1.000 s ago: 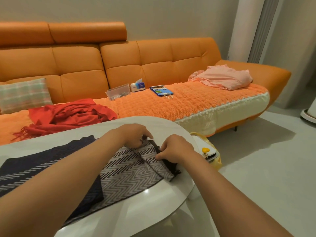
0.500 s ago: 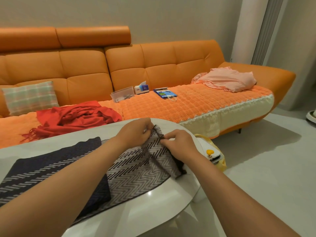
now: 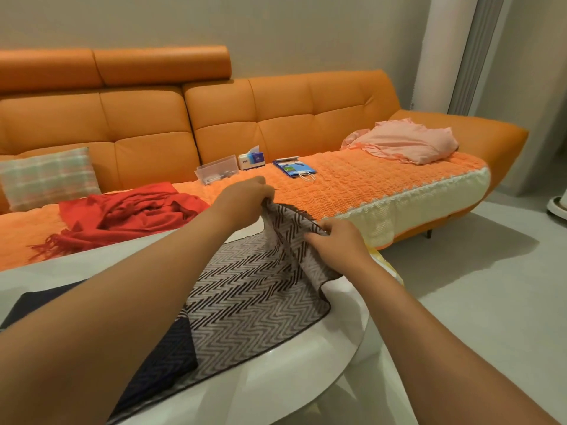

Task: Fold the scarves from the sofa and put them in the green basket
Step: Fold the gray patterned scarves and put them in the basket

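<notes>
Orange sofa (image 3: pixel 147 118) fills the back of a pale room, with a white table (image 3: pixel 276 378) just in front of it. On that table, in front of the sofa's middle, lies a zigzag scarf (image 3: pixel 251 299) with one end raised. Left hand (image 3: pixel 245 204) pinches one corner of the raised edge and right hand (image 3: pixel 334 240) pinches the other, fingers of both curled on the cloth, the edge spanning between them. To fold well, it seems best to hold both corners level, carry the end over the flat part toward the sofa's left end, match the edges, then smooth the crease. On the sofa, left to right: a plaid pillow (image 3: pixel 49 176), a crumpled red scarf (image 3: pixel 129 213) not yet folded, a clear box (image 3: pixel 216 173), a tissue box (image 3: pixel 251 157), a blue packet (image 3: pixel 294 168), and a pink cloth (image 3: pixel 405 142) at the right end. Nothing seems to block the fold, though the scarf lies close to the table's rim and could slip off. No green basket is in view.
</notes>
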A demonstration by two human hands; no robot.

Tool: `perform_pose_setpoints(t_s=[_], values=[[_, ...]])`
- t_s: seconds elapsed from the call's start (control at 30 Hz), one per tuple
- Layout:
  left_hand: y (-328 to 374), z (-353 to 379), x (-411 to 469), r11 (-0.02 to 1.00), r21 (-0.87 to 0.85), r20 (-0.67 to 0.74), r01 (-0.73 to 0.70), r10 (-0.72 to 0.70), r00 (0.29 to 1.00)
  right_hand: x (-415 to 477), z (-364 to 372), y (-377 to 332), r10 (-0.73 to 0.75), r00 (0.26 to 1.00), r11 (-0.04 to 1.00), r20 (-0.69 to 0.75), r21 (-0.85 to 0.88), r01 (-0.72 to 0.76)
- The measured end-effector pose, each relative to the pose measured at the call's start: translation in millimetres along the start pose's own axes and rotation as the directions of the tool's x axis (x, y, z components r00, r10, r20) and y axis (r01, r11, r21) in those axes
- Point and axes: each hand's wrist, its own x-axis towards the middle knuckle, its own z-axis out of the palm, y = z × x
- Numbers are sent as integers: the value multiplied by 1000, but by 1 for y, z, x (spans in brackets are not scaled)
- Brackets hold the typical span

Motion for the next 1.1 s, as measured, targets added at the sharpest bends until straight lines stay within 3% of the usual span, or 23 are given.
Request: perform_pose_setpoints(t_s=[0.1, 0.23, 0.37, 0.57, 0.67, 0.73, 0.87, 0.93, 1.0, 1.1], values=[[-22, 1, -25, 1000, 16, -48, 3, -2, 999, -4, 11, -21, 5, 979, 994, 204, 105, -27], [-60, 18, -84, 997, -71, 68, 8, -3, 998, -23, 48, -44, -8, 867, 999, 498, 33, -9], [-82, 35, -131, 988, -37, 229, 151, -139, 963, -43, 85, -60, -22, 769, 997, 638, -48, 68], [-104, 50, -154, 962, -128, 82, 242, -233, 969, -55, 113, -85, -41, 752, 991, 658, -69, 114], [-114, 59, -157, 929, -107, 259, 354, -317, 912, -56, 126, -86, 13, 705, 995, 709, -79, 60], [-117, 59, -160, 896, -136, 291, 423, -372, 881, -57, 128, -91, 45, 667, 999, 744, -30, -34], [-102, 44, -165, 918, -178, -38, 355, -367, 929, -50, 126, -94, -7, 690, 990, 724, 104, -99], [-91, 43, -168, 929, -202, 60, 311, -305, 950, -47, 131, -89, -65, 769, 992, 637, 123, -18], [-81, 48, -175, 938, -158, 198, 309, -276, 940, -42, 140, -79, -178, 853, 981, 490, 26, 190], [-71, 57, -198, 918, -202, 152, 341, -314, 937, -39, 148, -65, -249, 818, 893, 519, -204, 400]])
